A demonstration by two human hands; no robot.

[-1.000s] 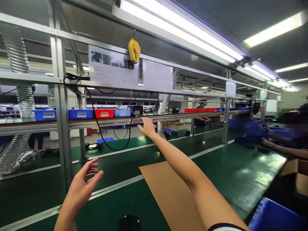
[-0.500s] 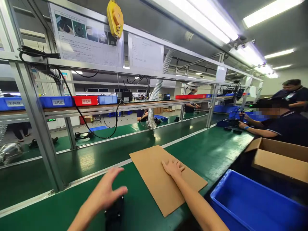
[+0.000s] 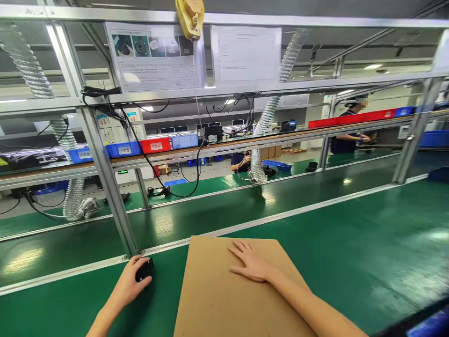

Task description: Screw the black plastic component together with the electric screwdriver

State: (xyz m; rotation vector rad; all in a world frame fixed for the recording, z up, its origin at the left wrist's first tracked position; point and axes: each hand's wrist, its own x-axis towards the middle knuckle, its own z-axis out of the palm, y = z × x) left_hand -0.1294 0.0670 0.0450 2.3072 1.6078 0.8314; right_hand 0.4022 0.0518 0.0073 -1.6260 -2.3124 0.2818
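A small black object (image 3: pixel 144 270) sits on the green bench (image 3: pixel 351 243), just left of a sheet of cardboard (image 3: pixel 224 299) and close to the foot of a slanted metal post (image 3: pixel 105 173). The left hand (image 3: pixel 132 283) closes its fingers around this object; most of it is covered by the fingers, so its shape and kind cannot be made out. The right hand (image 3: pixel 250 263) lies flat and open on the cardboard, palm down, fingers spread, gripping nothing. The near edge of the cardboard and both forearms are cut off by the bottom of the frame.

Beyond the bench runs a metal rail (image 3: pixel 280 216), then a second green strip. A shelf (image 3: pixel 210 149) carries blue bins (image 3: pixel 122 149) and a red bin (image 3: pixel 155 145); their labels are too small to read. Black cables (image 3: pixel 147 159) hang from the frame. Two printed sheets (image 3: pixel 154 56) hang above, text illegible, beside a yellow reel (image 3: pixel 190 16) cut off at the top. A ribbed hose (image 3: pixel 261 135) drops behind the shelf. A person (image 3: pixel 347 135) stands far right, partly hidden by the frame; another person (image 3: pixel 241 161) is mostly hidden behind the shelf.
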